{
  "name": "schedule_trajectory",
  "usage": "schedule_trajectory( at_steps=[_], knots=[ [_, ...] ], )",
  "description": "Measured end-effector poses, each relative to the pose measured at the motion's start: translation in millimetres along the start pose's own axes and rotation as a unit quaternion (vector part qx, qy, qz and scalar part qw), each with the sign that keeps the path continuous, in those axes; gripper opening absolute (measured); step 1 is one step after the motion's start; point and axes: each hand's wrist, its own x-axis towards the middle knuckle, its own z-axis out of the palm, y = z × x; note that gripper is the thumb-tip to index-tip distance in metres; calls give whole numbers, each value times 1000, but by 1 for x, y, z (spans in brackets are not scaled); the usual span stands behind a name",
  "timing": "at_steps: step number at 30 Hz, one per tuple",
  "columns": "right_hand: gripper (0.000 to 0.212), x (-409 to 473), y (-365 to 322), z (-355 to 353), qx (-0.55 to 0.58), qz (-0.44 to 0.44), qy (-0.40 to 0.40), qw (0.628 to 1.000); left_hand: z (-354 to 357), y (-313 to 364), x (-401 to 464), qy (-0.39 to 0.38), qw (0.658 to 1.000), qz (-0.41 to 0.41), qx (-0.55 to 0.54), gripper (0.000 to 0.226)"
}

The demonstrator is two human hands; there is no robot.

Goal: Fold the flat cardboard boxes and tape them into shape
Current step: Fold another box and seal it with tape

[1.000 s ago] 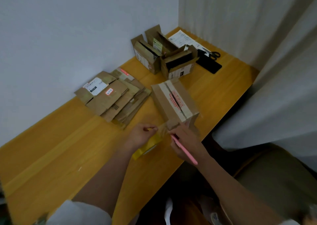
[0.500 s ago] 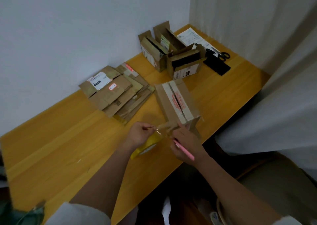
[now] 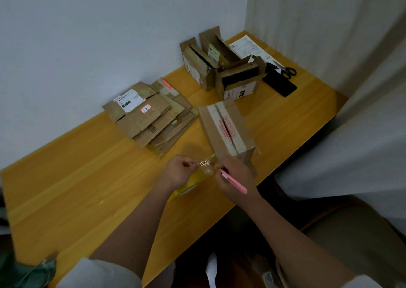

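Beside the taped cardboard box, the left hand pinches clear tape, the right hand grips a pink cutter, flattened boxes stacked behind.

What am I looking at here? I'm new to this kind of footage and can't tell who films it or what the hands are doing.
No machine: a person wears a camera on the head, looking down at their own bare hands over a wooden table. The left hand pinches a strip of clear tape stretched toward a folded box, with a yellow tape roll just beneath it. The right hand grips a pink cutter at the box's near end. Further left lies a stack of flat cardboard boxes; at the back stand open boxes, plus scissors, a paper sheet and a flat black object.
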Motion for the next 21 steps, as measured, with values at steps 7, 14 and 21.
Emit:
schedule_trajectory(
  at_steps=[7,14,21],
  knots=[
    [9,2,-3,-9,53,56,21,997,-4,13,0,14,989,35,140,18],
    [11,4,-16,-4,146,85,84,982,-2,5,-2,-5,990,38,133,18],
    [10,1,-8,-12,-5,73,-40,997,-12,-8,-13,7,986,8,166,21]
  ],
)
